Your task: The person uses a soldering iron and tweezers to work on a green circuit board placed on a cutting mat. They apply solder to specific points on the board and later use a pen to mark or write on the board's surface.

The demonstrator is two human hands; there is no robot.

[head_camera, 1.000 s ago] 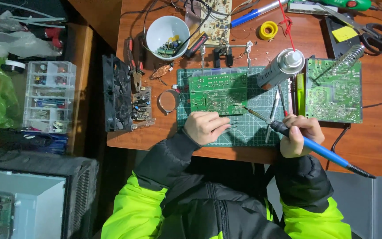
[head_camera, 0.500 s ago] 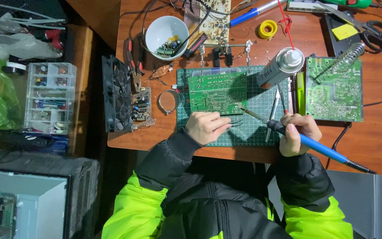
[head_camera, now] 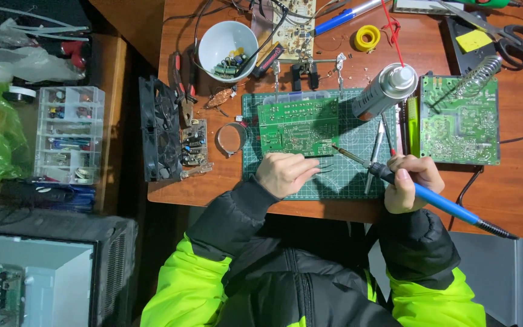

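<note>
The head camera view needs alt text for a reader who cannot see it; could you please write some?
Seen from above, a person's right hand holds a blue-handled soldering iron, its tip at the edge of a green circuit board on a green cutting mat. The left hand holds tweezers beside the board's near edge.

Circuit board (head_camera: 298,126) green; cutting mat (head_camera: 340,178) green, pale grid lines. Soldering iron (head_camera: 437,201) handle blue. Tabletop (head_camera: 516,188) reddish-brown wood. Bowl (head_camera: 227,42) white. Sleeves neon yellow-green and black.
</note>
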